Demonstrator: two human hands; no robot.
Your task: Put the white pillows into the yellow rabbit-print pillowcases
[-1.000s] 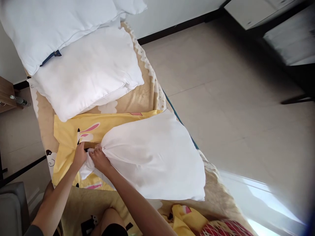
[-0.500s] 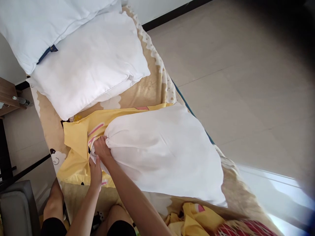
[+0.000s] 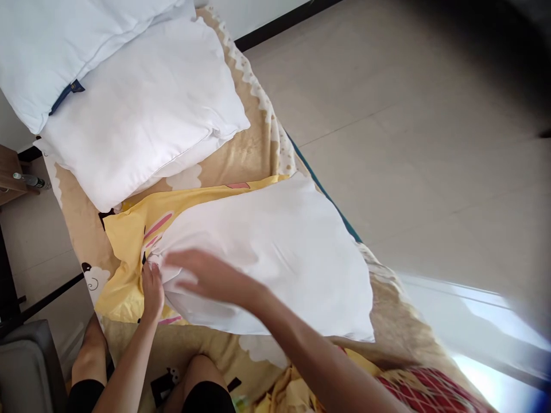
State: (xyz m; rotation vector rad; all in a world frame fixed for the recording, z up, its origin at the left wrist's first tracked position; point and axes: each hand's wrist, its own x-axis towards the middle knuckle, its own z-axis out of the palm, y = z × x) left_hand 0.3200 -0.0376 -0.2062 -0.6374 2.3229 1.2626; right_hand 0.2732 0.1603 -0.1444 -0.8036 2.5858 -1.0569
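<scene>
A white pillow (image 3: 275,258) lies on a yellow pillowcase (image 3: 124,241) printed with a rabbit with pink ears. The pillow's left end is gathered into a bunch, and my left hand (image 3: 152,292) is closed around it, thumb on top. Part of the bunched white cloth shows just above that hand. My right hand (image 3: 204,275), blurred by motion, hovers over the pillow beside the bunch, fingers and thumb apart and nothing in it. Its forearm crosses the lower right part of the pillow.
Two more white pillows (image 3: 142,109) are stacked at the bed's head. A tan blanket (image 3: 232,158) with sheep covers the bed. Yellow cloth (image 3: 288,393) and a red patterned cloth (image 3: 426,390) lie near me. A bottle (image 3: 30,180) stands by a wooden cabinet (image 3: 11,175).
My right hand has let go of the gathered pillow end and moved back to the right, opening. My left hand stays on the bunch. The view has shifted slightly.
</scene>
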